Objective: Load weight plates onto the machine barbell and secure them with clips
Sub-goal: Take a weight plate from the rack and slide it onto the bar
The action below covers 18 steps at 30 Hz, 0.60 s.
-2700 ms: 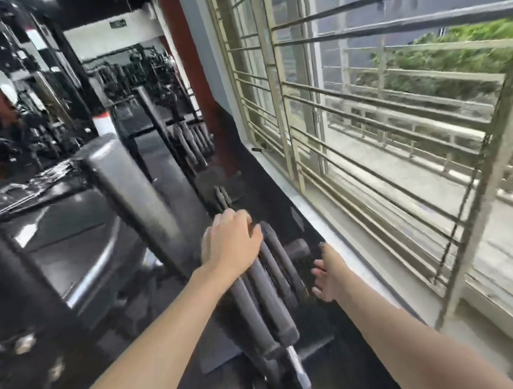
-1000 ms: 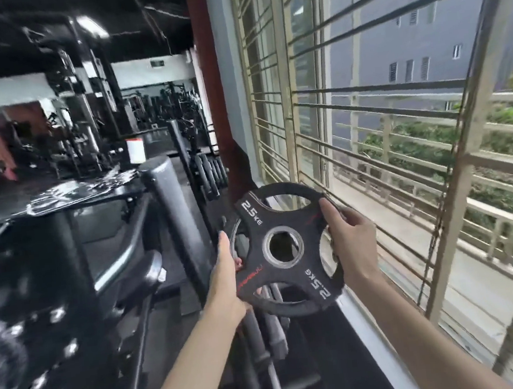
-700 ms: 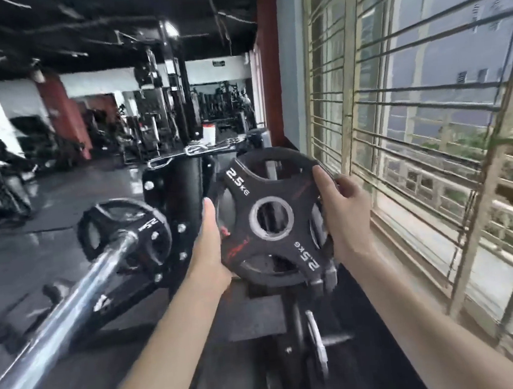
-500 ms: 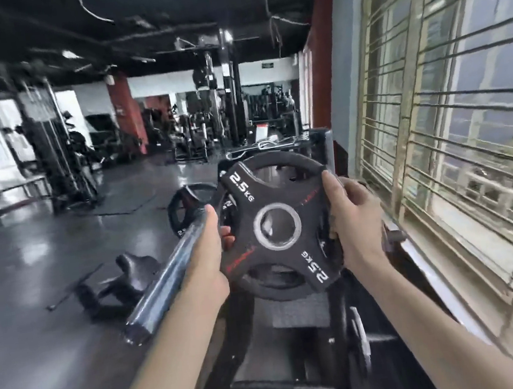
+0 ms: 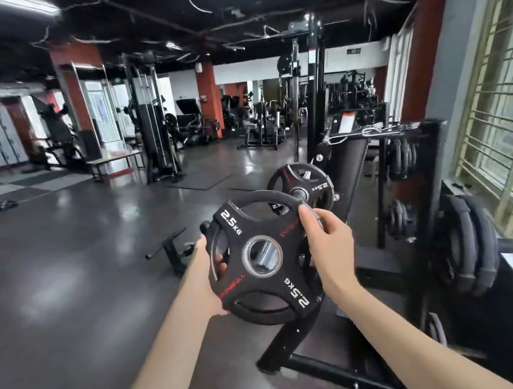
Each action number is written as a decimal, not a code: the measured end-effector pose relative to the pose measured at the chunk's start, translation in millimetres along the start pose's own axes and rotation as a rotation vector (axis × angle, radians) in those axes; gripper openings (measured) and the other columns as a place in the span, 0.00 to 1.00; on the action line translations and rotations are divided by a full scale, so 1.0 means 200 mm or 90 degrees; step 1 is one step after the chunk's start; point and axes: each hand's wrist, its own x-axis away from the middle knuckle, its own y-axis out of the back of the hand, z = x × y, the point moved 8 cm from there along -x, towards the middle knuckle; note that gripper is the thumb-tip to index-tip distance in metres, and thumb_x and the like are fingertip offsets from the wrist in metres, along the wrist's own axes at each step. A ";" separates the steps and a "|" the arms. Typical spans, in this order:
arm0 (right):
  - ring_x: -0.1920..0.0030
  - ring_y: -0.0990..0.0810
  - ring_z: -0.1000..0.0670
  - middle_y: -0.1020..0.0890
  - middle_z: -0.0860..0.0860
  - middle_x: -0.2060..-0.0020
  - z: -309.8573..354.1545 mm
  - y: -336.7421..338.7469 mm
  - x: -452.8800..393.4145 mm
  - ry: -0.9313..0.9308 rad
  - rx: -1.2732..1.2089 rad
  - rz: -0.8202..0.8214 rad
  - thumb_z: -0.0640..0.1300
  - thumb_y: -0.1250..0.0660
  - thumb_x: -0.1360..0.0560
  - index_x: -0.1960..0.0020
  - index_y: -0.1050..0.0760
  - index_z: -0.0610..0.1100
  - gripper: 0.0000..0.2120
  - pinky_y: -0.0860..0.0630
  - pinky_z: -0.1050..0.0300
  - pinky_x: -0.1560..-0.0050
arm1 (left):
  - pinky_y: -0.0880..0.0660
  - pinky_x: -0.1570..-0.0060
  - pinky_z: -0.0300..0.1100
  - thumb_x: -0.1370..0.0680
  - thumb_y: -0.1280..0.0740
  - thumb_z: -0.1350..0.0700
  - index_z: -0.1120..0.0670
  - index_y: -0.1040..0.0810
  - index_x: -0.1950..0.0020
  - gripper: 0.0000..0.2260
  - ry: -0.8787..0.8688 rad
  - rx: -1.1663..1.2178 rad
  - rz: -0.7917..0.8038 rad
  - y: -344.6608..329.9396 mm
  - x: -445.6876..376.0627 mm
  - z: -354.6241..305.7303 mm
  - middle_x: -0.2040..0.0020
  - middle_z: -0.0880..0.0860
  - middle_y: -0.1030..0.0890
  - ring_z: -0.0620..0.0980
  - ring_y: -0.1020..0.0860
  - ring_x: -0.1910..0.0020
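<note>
I hold the plate upright in front of my chest, left hand curled round its left rim with fingertips through a slot, right hand wrapped over the upper right rim, so its face stays square to the bar and the weight is shared. Through the centre hole I see the bar end, lined up with the ring; I judge the plate is just meeting the sleeve and not yet slid home. Below, the machine's black foot angles across the floor near my feet, something to avoid stepping on. Further along the bar a second plate already sits, where this one should stop. To the right a rack holds spare plates, and larger ones hang nearer the window. On top of the rack lie metal clips, untouched and well apart from my hands.
</note>
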 end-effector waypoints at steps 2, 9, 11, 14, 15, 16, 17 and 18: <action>0.65 0.27 0.54 0.22 0.55 0.69 -0.02 -0.02 0.02 0.001 0.014 0.004 0.63 0.32 0.25 0.56 0.19 0.49 0.16 0.27 0.48 0.61 | 0.32 0.39 0.65 0.34 0.35 0.25 0.50 0.19 0.55 0.29 0.016 -0.051 0.017 0.03 -0.06 0.02 0.50 0.51 0.16 0.56 0.19 0.50; 0.64 0.24 0.57 0.17 0.56 0.65 -0.06 -0.06 0.04 0.022 0.027 0.018 0.59 0.32 0.23 0.54 0.18 0.52 0.12 0.26 0.51 0.60 | 0.51 0.41 0.86 0.35 0.32 0.24 0.52 0.18 0.41 0.37 0.002 -0.111 0.102 0.01 -0.09 0.01 0.41 0.57 0.18 0.67 0.23 0.42; 0.62 0.21 0.56 0.16 0.56 0.63 -0.07 -0.08 0.06 0.028 0.037 0.020 0.57 0.31 0.22 0.54 0.18 0.52 0.10 0.24 0.53 0.57 | 0.49 0.43 0.86 0.37 0.31 0.23 0.52 0.17 0.39 0.39 0.013 -0.106 0.106 0.03 -0.12 0.02 0.39 0.58 0.18 0.69 0.24 0.39; 0.57 0.17 0.53 0.14 0.55 0.60 -0.09 -0.10 0.10 0.034 0.044 0.034 0.54 0.31 0.21 0.52 0.18 0.52 0.07 0.22 0.54 0.52 | 0.47 0.41 0.85 0.32 0.36 0.24 0.50 0.17 0.38 0.36 0.043 -0.106 0.140 0.03 -0.15 0.08 0.39 0.59 0.18 0.71 0.27 0.35; 0.57 0.17 0.54 0.15 0.55 0.60 -0.10 -0.10 0.11 0.040 0.050 0.039 0.53 0.30 0.21 0.52 0.18 0.52 0.06 0.22 0.55 0.53 | 0.44 0.38 0.82 0.29 0.37 0.26 0.49 0.18 0.37 0.33 0.051 -0.091 0.148 0.01 -0.16 0.10 0.39 0.59 0.18 0.70 0.27 0.36; 0.59 0.18 0.56 0.15 0.55 0.61 -0.10 -0.10 0.11 0.052 0.062 0.042 0.52 0.30 0.22 0.52 0.18 0.52 0.05 0.23 0.57 0.54 | 0.39 0.38 0.76 0.25 0.38 0.28 0.49 0.21 0.34 0.30 0.044 -0.078 0.152 -0.01 -0.16 0.11 0.40 0.58 0.18 0.66 0.25 0.40; 0.61 0.20 0.58 0.16 0.56 0.62 -0.10 -0.10 0.11 0.065 0.080 0.045 0.51 0.30 0.22 0.53 0.19 0.52 0.04 0.24 0.59 0.55 | 0.34 0.41 0.67 0.22 0.40 0.32 0.48 0.25 0.32 0.27 0.026 -0.072 0.162 -0.04 -0.16 0.11 0.41 0.56 0.19 0.61 0.25 0.45; 0.62 0.21 0.60 0.17 0.57 0.63 -0.11 -0.10 0.10 0.078 0.098 0.048 0.51 0.30 0.22 0.54 0.19 0.53 0.03 0.25 0.60 0.56 | 0.34 0.47 0.58 0.19 0.41 0.35 0.48 0.28 0.30 0.24 0.001 -0.086 0.156 -0.05 -0.17 0.10 0.40 0.54 0.19 0.56 0.26 0.49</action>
